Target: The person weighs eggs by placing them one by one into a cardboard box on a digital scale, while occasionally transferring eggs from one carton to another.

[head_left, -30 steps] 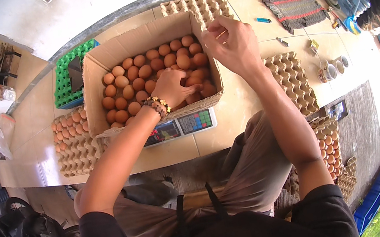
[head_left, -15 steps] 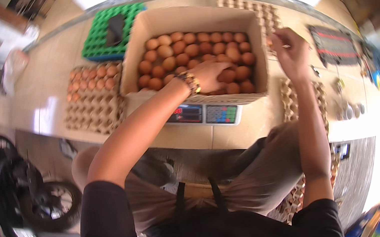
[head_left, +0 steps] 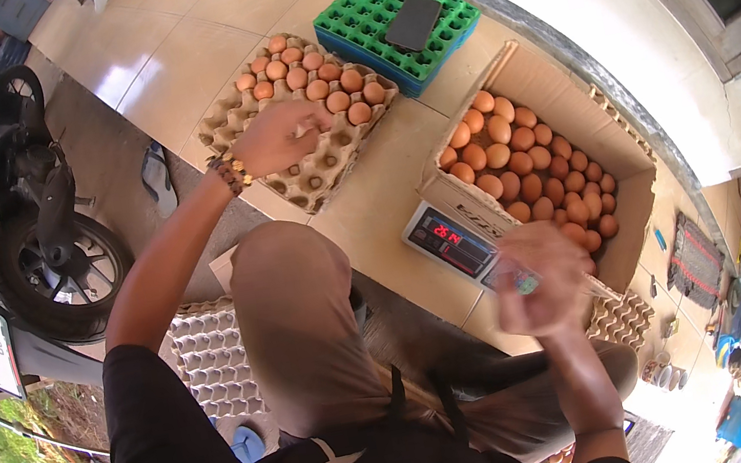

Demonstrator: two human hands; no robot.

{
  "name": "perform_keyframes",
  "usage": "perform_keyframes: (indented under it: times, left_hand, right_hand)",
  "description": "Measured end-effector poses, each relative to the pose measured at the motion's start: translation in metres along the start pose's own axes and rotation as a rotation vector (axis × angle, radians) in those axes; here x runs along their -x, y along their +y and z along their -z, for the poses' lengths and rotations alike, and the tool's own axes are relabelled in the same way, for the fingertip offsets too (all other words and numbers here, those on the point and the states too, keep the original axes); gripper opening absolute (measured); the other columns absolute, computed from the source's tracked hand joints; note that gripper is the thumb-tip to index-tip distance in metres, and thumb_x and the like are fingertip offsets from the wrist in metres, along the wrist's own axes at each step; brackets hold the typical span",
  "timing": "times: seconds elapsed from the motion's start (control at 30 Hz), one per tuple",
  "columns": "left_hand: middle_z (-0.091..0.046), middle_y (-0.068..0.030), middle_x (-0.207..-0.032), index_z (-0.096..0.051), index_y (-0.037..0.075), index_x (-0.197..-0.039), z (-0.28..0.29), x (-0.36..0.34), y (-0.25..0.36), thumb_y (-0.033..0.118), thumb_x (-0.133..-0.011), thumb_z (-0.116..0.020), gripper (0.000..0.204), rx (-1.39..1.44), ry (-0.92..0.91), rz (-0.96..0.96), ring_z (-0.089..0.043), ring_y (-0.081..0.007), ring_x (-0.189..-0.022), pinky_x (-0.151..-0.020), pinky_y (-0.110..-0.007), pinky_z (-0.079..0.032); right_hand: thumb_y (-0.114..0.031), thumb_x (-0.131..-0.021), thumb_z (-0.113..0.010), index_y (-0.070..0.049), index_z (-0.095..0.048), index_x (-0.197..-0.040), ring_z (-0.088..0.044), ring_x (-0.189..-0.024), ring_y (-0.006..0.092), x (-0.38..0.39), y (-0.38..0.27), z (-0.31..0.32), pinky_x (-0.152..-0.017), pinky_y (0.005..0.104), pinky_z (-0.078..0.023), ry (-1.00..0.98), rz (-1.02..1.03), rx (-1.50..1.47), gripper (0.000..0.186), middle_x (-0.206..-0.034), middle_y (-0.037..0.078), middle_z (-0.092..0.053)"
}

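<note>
My left hand [head_left: 282, 136], a beaded bracelet on its wrist, is over the grey cardboard egg tray [head_left: 217, 120]. Its fingers are curled in, and whatever they hold is hidden under the hand. Brown eggs [head_left: 313, 61] fill the tray's far cups, while several near cups have none. To the right, many brown eggs [head_left: 523, 139] lie loose in a cardboard box [head_left: 638, 259] that sits on a digital scale [head_left: 452, 244] with a red display. Motion smears my right hand [head_left: 547, 275], in front of the box's near side and over the scale's keypad.
Green and blue plastic egg trays [head_left: 353, 21] stand stacked behind, with a dark phone [head_left: 413, 23] on top. More cardboard trays [head_left: 619, 319] lie beyond my right hand, and pale ones [head_left: 214, 358] below the ledge at left. A motorbike [head_left: 45, 239] is parked at far left.
My left hand has left the eggs in the box and come over to the cardboard tray. My right hand has moved from beyond the box to its near side. The view has swung left.
</note>
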State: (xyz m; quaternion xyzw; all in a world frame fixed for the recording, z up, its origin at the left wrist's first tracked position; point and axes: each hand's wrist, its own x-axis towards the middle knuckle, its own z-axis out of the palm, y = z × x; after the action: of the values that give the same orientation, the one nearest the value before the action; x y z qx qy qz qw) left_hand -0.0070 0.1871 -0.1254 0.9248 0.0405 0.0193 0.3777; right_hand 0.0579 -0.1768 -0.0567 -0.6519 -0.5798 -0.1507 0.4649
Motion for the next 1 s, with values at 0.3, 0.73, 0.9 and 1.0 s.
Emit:
perform_keyframes:
  times: [0.3, 0.73, 0.9, 1.0]
  left_hand:
    - [-0.065, -0.0144, -0.109, -0.068, 0.009, -0.1, 0.009, -0.004, -0.166, 0.028, -0.08, -0.067, 0.028, -0.354, 0.478, 0.244, -0.06, -0.0336, -0.106, -0.091, -0.043, -0.05]
    - [-0.062, -0.0153, -0.109, -0.07, 0.012, -0.097, 0.007, -0.057, -0.18, 0.047, -0.07, -0.07, 0.044, -0.608, 0.405, 0.467, -0.057, -0.0346, -0.11, -0.098, -0.047, -0.044]
    - [-0.064, -0.0157, -0.109, -0.071, 0.007, -0.087, 0.016, -0.065, -0.193, 0.048, -0.067, -0.073, 0.045, -0.468, 0.359, 0.471, -0.058, -0.0364, -0.107, -0.093, -0.044, -0.049]
    - [-0.062, -0.0153, -0.112, -0.07, 0.005, -0.083, 0.011, -0.07, -0.189, 0.047, -0.067, -0.075, 0.045, -0.454, 0.426, 0.376, -0.057, -0.0362, -0.108, -0.093, -0.043, -0.049]
  right_hand:
    - [-0.01, -0.073, -0.068, -0.004, -0.053, -0.112, -0.057, -0.11, 0.035, -0.056, 0.107, -0.244, -0.084, 0.047, -0.052, -0.432, -0.707, 0.343, 0.043, -0.117, 0.018, -0.057]
    - [-0.02, -0.074, -0.069, -0.008, -0.06, -0.105, -0.064, -0.087, 0.0292, -0.062, 0.175, -0.261, -0.074, 0.0437, -0.053, -0.342, -1.006, 0.442, 0.034, -0.096, 0.011, -0.065]
    - [-0.033, -0.074, -0.068, -0.003, -0.063, -0.099, -0.066, -0.081, 0.0207, -0.061, 0.185, -0.26, -0.068, 0.035, -0.053, 0.19, -1.391, -0.498, 0.039, -0.092, 0.008, -0.066]
    - [-0.036, -0.073, -0.071, -0.005, -0.063, -0.102, -0.067, -0.086, 0.0231, -0.063, 0.204, -0.265, -0.073, 0.0356, -0.054, -0.115, -1.229, -0.171, 0.043, -0.098, 0.011, -0.066]
